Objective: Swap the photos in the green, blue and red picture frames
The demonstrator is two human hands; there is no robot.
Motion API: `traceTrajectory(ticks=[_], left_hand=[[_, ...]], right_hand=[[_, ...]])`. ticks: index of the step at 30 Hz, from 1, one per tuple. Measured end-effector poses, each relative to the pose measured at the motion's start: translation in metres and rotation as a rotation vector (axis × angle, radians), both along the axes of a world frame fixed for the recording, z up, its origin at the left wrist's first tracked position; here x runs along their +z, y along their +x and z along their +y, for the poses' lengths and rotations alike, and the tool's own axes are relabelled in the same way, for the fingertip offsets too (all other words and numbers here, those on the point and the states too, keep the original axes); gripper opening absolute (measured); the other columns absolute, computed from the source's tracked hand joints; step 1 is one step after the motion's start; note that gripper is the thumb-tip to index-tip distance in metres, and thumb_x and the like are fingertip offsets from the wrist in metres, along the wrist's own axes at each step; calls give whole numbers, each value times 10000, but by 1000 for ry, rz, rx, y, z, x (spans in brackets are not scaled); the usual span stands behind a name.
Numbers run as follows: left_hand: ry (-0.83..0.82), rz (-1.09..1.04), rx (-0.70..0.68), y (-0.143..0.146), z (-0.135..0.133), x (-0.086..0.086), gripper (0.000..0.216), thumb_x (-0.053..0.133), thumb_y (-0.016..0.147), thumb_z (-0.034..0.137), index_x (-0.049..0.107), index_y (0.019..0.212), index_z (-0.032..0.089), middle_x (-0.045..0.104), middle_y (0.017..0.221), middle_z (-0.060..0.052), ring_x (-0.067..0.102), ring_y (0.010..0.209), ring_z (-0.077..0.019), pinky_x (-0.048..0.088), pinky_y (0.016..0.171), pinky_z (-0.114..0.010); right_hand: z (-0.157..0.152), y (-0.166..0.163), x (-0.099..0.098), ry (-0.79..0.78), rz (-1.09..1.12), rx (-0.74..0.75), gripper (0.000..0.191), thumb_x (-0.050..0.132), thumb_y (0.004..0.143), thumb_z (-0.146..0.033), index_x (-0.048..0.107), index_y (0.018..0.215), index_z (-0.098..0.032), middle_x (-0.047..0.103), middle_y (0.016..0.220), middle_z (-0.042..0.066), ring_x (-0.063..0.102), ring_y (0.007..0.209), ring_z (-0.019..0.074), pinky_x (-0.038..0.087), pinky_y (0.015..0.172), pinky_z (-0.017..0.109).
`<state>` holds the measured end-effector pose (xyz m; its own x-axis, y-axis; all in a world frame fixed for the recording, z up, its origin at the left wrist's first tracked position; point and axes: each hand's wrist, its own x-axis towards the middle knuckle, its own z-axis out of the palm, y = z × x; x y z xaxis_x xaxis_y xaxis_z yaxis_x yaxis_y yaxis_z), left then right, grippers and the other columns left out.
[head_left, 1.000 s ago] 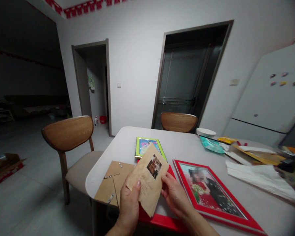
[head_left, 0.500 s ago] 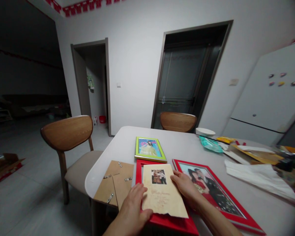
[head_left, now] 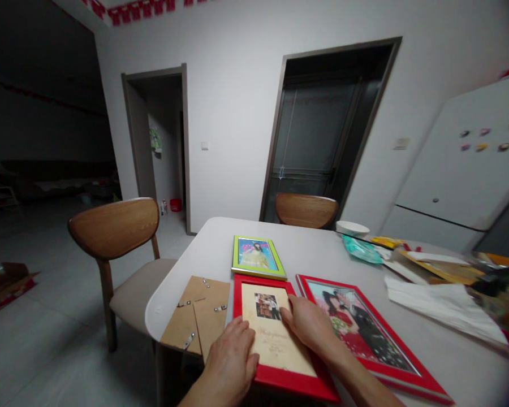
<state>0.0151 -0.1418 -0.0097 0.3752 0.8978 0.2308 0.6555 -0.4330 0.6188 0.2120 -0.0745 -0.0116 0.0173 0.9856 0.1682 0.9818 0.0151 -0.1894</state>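
Observation:
A cream paper insert (head_left: 275,347), printed with a small photo and lettering, lies within the border of a red picture frame (head_left: 286,381) in front of me. My left hand (head_left: 233,351) is at its left edge, fingers bent over the frame's side and thumb by the sheet. From the right, my right hand (head_left: 309,323) grips the sheet's upper right edge, its fingertips close to the printed photo. Left of the frame are brown backing boards (head_left: 199,314) with metal clips. A second red frame (head_left: 360,333) holding a couple's photo lies beside my right forearm.
A yellow-green framed picture (head_left: 258,257) lies beyond the red frame. Toward the right of the white table (head_left: 311,243) are a white bowl (head_left: 352,228), a teal plastic bag (head_left: 361,250) and white wrapping (head_left: 443,308). A wooden chair (head_left: 116,226) stands at the left.
The cream insert has dropped lower and sits inside the frame's border, where before it lay over the red edges. My right hand has shifted slightly left and down with it.

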Motion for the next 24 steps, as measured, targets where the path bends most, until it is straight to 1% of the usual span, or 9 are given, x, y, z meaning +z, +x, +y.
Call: traceTrajectory(ticks=[3, 6, 10, 12, 14, 17, 19, 22, 24], left_hand=[[-2, -67, 17, -14, -2, 2, 444, 524, 651, 191, 529, 1094, 172, 479, 1212, -109, 409, 1131, -254, 315, 958, -407], [1, -50, 73, -48, -2, 1, 592, 576, 589, 200, 459, 1170, 215, 395, 1280, -88, 327, 1187, -255, 246, 985, -430], [-23, 178, 245, -98, 3, -14, 676, 622, 524, 223, 448, 1176, 183, 323, 1316, -120, 243, 1221, -282, 163, 994, -475], [16, 237, 327, -113, 6, -25, 634, 603, 548, 217, 459, 1162, 158, 341, 1307, -129, 261, 1215, -268, 188, 998, -443], [68, 233, 365, -119, 8, -34, 566, 580, 577, 205, 485, 1133, 160, 384, 1286, -115, 312, 1195, -249, 242, 990, -405], [121, 182, 378, -120, 10, -40, 500, 577, 579, 185, 529, 1077, 175, 460, 1233, -97, 388, 1149, -250, 303, 967, -389], [142, 151, 380, -120, 11, -39, 484, 589, 561, 170, 552, 1043, 173, 499, 1195, -98, 424, 1119, -260, 331, 952, -388], [197, 102, 394, -121, 13, -37, 444, 593, 578, 172, 558, 1021, 191, 544, 1144, -80, 474, 1075, -242, 369, 929, -376], [248, 77, 399, -120, 16, -35, 411, 601, 599, 197, 559, 1008, 204, 573, 1104, -67, 506, 1040, -231, 395, 907, -378]], right_hand=[[-2, 0, -1, 10, -19, -4, 324, 383, 758, -356, 564, 922, -143, 623, 867, 127, 578, 768, 226, 368, 610, 287], [-9, -4, 2, 42, 71, 37, 348, 359, 781, -344, 550, 995, -147, 597, 933, 120, 559, 810, 208, 377, 645, 276], [-27, -37, 10, 79, 267, 274, 340, 383, 780, -303, 542, 1039, -152, 557, 1004, 112, 517, 882, 180, 372, 745, 261], [-37, -64, 14, 88, 309, 406, 314, 405, 772, -306, 561, 1008, -170, 558, 997, 97, 488, 914, 182, 341, 808, 279], [-45, -91, 16, 71, 300, 496, 337, 455, 740, -366, 550, 1023, -209, 566, 971, 71, 473, 903, 199, 327, 815, 321], [-50, -120, 12, 52, 265, 560, 445, 562, 616, -470, 556, 982, -218, 559, 939, 64, 455, 881, 231, 320, 804, 371], [-50, -128, 8, 47, 279, 547, 420, 586, 596, -415, 559, 965, -218, 550, 933, 64, 452, 869, 231, 330, 787, 364], [-49, -127, 4, 55, 370, 520, 396, 522, 648, -242, 525, 1044, -234, 546, 954, 55, 462, 880, 202, 343, 785, 321], [-50, -124, 3, 63, 420, 510, 438, 537, 640, -256, 510, 1077, -235, 546, 967, 57, 466, 893, 203, 344, 801, 324]])
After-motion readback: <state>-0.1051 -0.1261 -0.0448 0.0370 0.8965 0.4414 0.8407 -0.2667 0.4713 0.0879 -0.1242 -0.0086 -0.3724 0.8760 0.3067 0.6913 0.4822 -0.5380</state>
